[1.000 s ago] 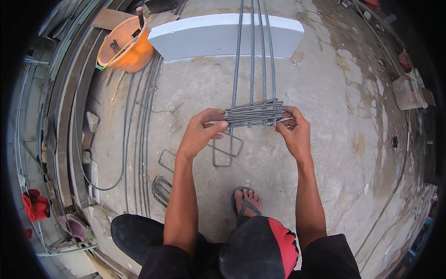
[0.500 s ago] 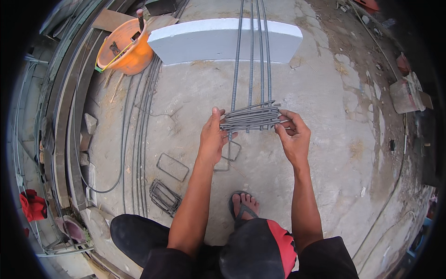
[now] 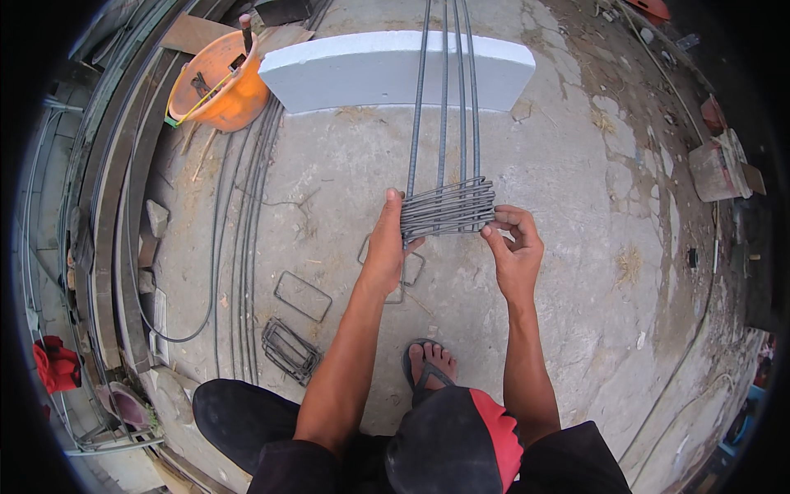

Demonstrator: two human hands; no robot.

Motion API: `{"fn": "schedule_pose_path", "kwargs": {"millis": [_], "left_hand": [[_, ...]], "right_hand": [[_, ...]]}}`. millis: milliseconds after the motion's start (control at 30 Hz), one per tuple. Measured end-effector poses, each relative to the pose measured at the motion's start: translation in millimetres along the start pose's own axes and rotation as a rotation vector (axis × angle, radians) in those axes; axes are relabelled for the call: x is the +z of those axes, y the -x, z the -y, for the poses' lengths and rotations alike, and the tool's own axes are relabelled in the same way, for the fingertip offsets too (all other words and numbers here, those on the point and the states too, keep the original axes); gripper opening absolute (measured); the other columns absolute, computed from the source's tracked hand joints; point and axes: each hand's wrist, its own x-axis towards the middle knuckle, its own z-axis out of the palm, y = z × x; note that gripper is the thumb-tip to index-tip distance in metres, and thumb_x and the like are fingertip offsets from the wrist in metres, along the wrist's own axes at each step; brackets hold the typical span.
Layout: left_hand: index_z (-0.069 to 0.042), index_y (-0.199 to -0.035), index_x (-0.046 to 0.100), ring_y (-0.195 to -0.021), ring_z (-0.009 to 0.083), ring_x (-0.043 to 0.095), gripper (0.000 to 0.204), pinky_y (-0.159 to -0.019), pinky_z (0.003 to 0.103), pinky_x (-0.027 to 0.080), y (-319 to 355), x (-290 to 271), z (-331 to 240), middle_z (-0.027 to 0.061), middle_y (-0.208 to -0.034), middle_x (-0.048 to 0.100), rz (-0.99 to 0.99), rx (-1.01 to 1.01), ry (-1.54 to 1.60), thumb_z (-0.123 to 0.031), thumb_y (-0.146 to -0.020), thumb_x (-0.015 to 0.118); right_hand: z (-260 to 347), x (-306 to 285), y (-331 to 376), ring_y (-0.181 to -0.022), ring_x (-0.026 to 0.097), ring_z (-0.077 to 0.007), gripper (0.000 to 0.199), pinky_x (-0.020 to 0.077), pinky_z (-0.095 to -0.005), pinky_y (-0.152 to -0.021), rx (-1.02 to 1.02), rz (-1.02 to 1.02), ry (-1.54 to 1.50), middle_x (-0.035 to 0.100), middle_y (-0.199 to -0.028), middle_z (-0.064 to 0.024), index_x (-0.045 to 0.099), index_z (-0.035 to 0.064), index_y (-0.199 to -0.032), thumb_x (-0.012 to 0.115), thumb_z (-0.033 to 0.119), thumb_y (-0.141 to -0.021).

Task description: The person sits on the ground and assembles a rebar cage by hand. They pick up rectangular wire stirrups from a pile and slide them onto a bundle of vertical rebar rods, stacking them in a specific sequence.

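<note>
A stack of rectangular steel stirrups [image 3: 447, 207] encircles the near ends of several long ribbed rebars [image 3: 443, 132]. My left hand [image 3: 390, 240] grips the stack's left end, thumb up along the side and fingers passing behind it. At the right end, my right hand [image 3: 516, 239] pinches the stirrups between thumb and fingers. The rebars run away from me over a white foam block [image 3: 395, 76]. On the concrete to the left lie a single loose stirrup [image 3: 303, 296] and a small pile of stirrups [image 3: 290, 351]. More loose stirrups lie partly hidden behind my left hand.
An orange bucket [image 3: 216, 90] with tools in it stands at the far left, beside long bars [image 3: 247, 247] on the floor. Timber and metal lengths [image 3: 107, 214] line the left side. A pale container [image 3: 717, 171] stands at the right. My sandalled foot [image 3: 429, 363] is below the stack.
My left hand has shifted right and closed in further round the stack's left end. The stirrups look more evenly fanned, and my right hand has moved slightly left and down.
</note>
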Motion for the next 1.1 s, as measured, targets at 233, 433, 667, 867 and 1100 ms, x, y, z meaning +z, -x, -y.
{"fn": "schedule_pose_path", "kwargs": {"millis": [233, 433, 667, 867, 1100], "left_hand": [[0.01, -0.15, 0.044, -0.119, 0.0297, 0.07, 0.085, -0.096, 0.045, 0.063, -4, 17, -18, 0.0265, -0.133, 0.061, -0.091, 0.046, -0.1, -0.05, -0.099, 0.075], [0.016, -0.144, 0.049, -0.106, 0.0294, 0.075, 0.082, -0.084, 0.042, 0.067, -71, 32, -60, 0.0263, -0.123, 0.068, -0.062, 0.128, -0.253, -0.048, -0.098, 0.075], [0.014, -0.156, 0.039, -0.141, 0.0448, 0.054, 0.099, -0.111, 0.056, 0.053, -177, 59, -134, 0.0326, -0.151, 0.052, -0.073, 0.162, -0.587, -0.067, -0.104, 0.057], [0.006, -0.168, 0.021, -0.15, 0.0509, 0.041, 0.102, -0.117, 0.058, 0.046, -155, 28, -95, 0.0347, -0.168, 0.029, -0.083, 0.075, -0.425, -0.07, -0.106, 0.048], [0.005, -0.16, 0.037, -0.131, 0.0394, 0.062, 0.087, -0.103, 0.045, 0.056, -38, -127, -54, 0.0292, -0.151, 0.052, -0.424, 0.196, -0.012, -0.063, -0.108, 0.051]], "right_hand": [[15, 24, -15, -0.115, 0.068, -0.0279, 0.072, 0.0615, -0.0403, -0.089, 0.27, 0.039, 0.009, 0.057, -0.146, -0.0226, 0.041, -0.0001, -0.158, 0.066, 0.043, -0.107], [10, 31, -76, -0.124, 0.065, -0.0338, 0.078, 0.0545, -0.0506, -0.107, 0.343, 0.198, -0.036, 0.058, -0.144, -0.0257, 0.033, -0.0011, -0.163, 0.052, 0.053, -0.111], [6, 43, -214, -0.138, 0.057, -0.0434, 0.087, 0.0471, -0.055, -0.116, 0.285, 0.265, -0.068, 0.05, -0.155, -0.0305, 0.02, -0.0023, -0.169, 0.052, 0.053, -0.11], [-38, 4, -151, -0.146, 0.05, -0.0458, 0.086, 0.0448, -0.0529, -0.119, 0.325, 0.035, -0.02, 0.042, -0.162, -0.0321, 0.031, -0.0019, -0.166, 0.054, 0.058, -0.108], [-68, 37, 93, -0.101, 0.075, -0.0271, 0.021, 0.0572, -0.042, -0.084, 0.307, 0.192, 0.362, 0.076, -0.106, -0.0166, 0.075, -0.0003, -0.113, 0.071, 0.017, -0.101]]}}
